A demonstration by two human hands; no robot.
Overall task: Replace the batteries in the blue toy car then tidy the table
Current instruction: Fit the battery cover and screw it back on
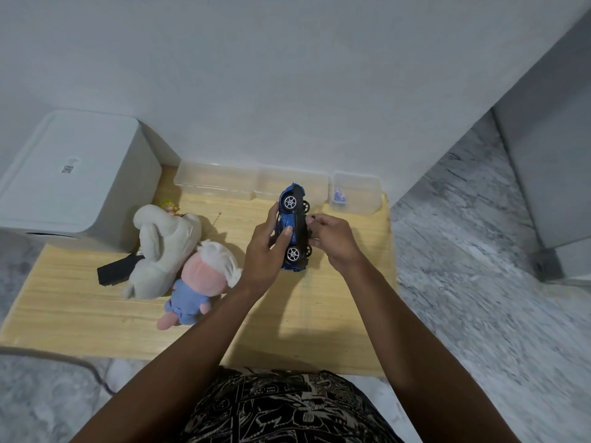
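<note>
Left hand point(267, 251) grips the car point(292, 227), held on its side above the surface point(80, 302), underside turned toward the right hand point(332, 239). Right fingers curl against the black chassis mid-length; too small to tell whether they pinch a battery or a cover. Step in hand, by my read: working at the battery bay. Next move calls for a steady left hold while the right fingers work it. Two plush toys point(179, 257), bins point(281, 187) at the wall: tidying not yet done.
</note>
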